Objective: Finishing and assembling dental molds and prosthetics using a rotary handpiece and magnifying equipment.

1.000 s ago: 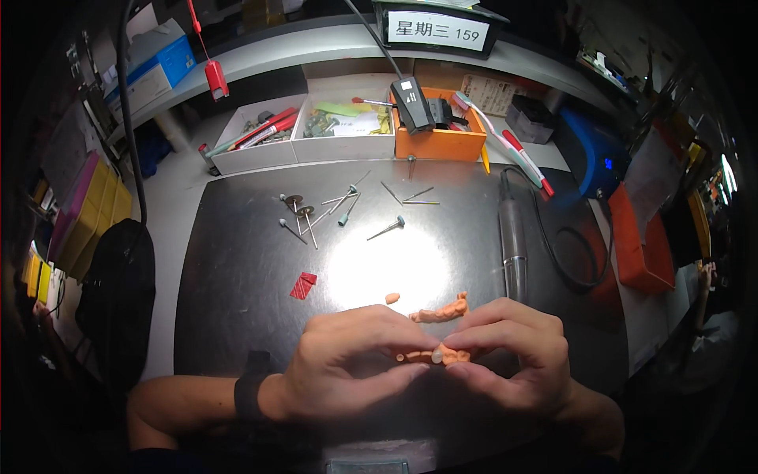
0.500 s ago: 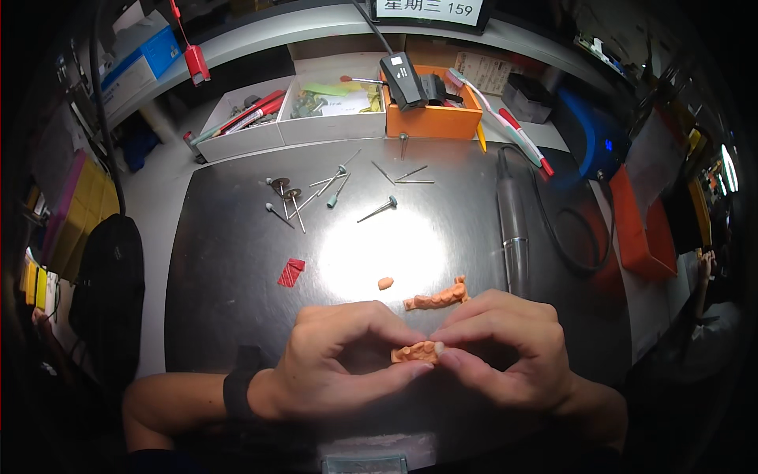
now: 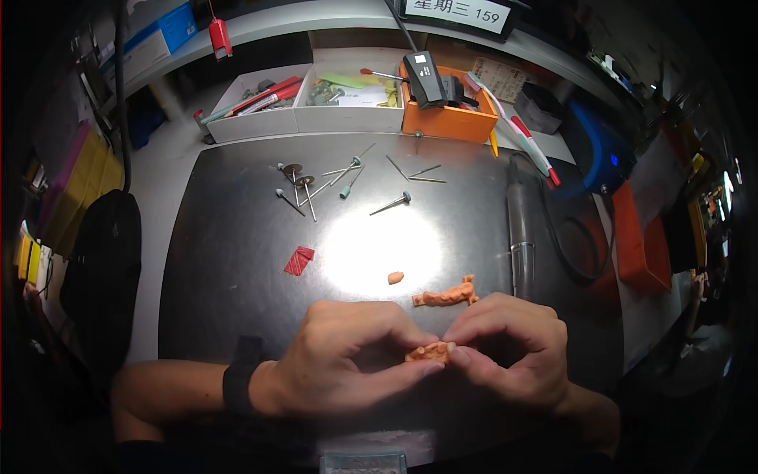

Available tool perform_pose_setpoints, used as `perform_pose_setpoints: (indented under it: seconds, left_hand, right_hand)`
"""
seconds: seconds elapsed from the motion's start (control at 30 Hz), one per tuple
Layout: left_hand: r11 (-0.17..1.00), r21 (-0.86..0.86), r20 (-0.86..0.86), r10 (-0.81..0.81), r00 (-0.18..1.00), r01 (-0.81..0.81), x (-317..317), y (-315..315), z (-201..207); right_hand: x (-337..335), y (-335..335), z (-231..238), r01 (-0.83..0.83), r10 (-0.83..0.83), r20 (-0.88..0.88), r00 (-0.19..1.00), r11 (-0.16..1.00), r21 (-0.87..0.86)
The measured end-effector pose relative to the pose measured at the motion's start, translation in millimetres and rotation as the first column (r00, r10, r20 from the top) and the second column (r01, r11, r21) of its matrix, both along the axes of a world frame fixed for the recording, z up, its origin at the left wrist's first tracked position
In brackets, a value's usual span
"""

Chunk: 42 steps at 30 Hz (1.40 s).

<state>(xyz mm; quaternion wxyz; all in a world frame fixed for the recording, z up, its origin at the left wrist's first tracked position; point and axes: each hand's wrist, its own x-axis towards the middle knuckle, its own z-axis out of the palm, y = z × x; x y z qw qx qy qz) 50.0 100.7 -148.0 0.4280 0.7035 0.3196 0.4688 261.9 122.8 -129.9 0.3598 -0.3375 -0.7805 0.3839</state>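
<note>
I see both hands meeting near the front edge of the bench: my left hand (image 3: 347,359) and right hand (image 3: 509,347) pinch one orange piece (image 3: 429,352) between thumbs and fingertips. Compared with a second ago the grip has barely shifted, so the work continues in place. The piece lies lengthwise left to right. A second orange strip (image 3: 447,296) sits just behind it.

Fingers of both hands cover most of the small orange piece (image 3: 426,352); the frame's six o'clock edge cuts off the grey box (image 3: 363,461).
</note>
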Motion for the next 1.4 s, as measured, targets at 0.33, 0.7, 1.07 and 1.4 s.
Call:
perform_pose_setpoints:
  seconds: [0.33, 0.7, 1.07, 1.4]
  left_hand:
    - [0.998, 0.034, 0.034, -0.05, 0.998, 0.049, 1, -2, -1]
    - [1.0, -0.005, 0.051, -0.018, 0.999, 0.019, 1, 1, -2]
    - [0.998, -0.012, 0.013, -0.061, 0.998, 0.061, 1, 1, -2]
    - [0.998, -0.012, 0.006, -0.059, 0.998, 0.059, 0, -1, 0]
  right_hand:
    - [3, 0, 7, 0.026, -0.026, 0.003, 1.0, 0.986, -0.167]
    - [4, 5, 7, -0.117, 0.112, -0.057, 0.992, 0.989, -0.087]
    - [5, 10, 7, -0.164, 0.164, -0.022, 0.986, 0.986, 0.009]
    - [9, 10, 6, -0.204, 0.203, -0.02, 0.979, 0.978, -0.053]
